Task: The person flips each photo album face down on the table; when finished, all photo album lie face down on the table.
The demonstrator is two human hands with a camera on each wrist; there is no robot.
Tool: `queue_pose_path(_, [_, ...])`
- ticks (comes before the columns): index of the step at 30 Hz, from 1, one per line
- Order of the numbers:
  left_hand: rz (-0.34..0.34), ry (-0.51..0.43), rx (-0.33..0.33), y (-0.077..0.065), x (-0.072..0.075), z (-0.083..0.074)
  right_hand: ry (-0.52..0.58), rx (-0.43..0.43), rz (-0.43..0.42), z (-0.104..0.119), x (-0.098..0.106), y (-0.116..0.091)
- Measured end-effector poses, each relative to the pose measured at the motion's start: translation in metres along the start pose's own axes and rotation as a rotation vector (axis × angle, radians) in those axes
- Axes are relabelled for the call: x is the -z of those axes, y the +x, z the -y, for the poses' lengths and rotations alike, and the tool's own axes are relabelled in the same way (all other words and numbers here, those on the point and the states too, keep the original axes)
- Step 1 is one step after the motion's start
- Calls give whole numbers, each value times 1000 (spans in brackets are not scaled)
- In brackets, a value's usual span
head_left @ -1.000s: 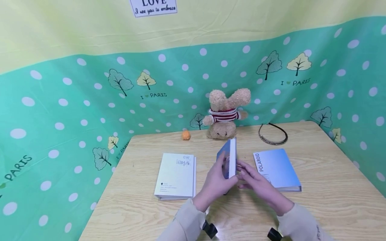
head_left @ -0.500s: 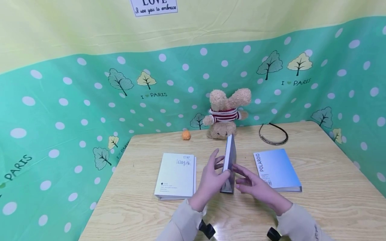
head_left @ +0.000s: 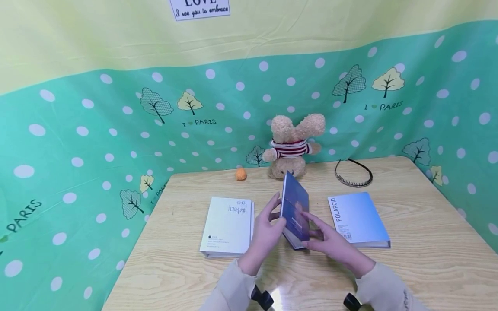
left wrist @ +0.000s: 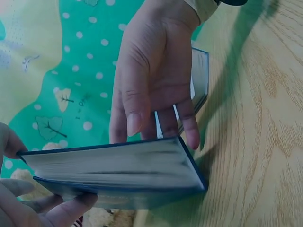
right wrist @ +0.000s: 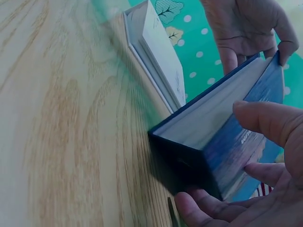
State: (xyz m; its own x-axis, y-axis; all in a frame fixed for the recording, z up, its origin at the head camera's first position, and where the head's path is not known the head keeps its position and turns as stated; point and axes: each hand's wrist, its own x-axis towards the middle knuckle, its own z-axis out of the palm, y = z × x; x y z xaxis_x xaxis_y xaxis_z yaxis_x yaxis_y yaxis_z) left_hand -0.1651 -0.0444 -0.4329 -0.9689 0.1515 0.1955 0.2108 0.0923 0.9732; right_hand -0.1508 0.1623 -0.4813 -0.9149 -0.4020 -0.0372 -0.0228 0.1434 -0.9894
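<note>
A dark blue hardcover book stands tilted above the middle of the table, its front cover turned partly towards me. My left hand pinches the edge where the pages open, with fingers against one cover. At the spine side, my right hand touches the book with loosely extended fingers and thumb. In the right wrist view the right thumb lies over the cover, and other fingertips are by the dark spine. The left wrist view shows the closed page block between the covers.
A white album lies to the left and a blue album marked POLAROID to the right. Along the back are an orange lump, an upside-down plush toy and a toothed headband. A polka-dot curtain surrounds the table.
The book has rotated between my hands: its page edge, then its narrow side, faced me, and now its front cover shows. My left hand has shifted slightly left; the other objects stay put.
</note>
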Motion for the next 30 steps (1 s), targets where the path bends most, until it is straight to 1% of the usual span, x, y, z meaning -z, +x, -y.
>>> queue_pose_path(4, [-14, -10, -21, 0, 3, 2, -41, 11, -24, 1, 1, -1])
queue_pose_path(7, [-23, -30, -9, 1, 5, 6, -74, 8, -33, 2, 3, -2])
queue_pose_path(10, [-27, -59, 9, 1, 6, 8, -91, -12, -41, 2, 4, -2])
queue_pose_path(15, [-43, -56, 28, 0, 7, 12, -98, -40, -48, 1, 5, -2])
queue_pose_path(17, [-41, -41, 29, -1, 8, 15, -95, -43, -51, 1, 6, -2])
queue_pose_path(23, [-5, -3, 37, -4, 11, 22, -110, -51, -66, 0, 8, -1])
queue_pose_path(25, [4, 28, 52, -5, 12, 24, -129, -56, -80, 1, 8, -1])
queue_pose_path(30, [35, 144, 76, -8, 14, 30, -218, -67, -118, 2, 8, -3])
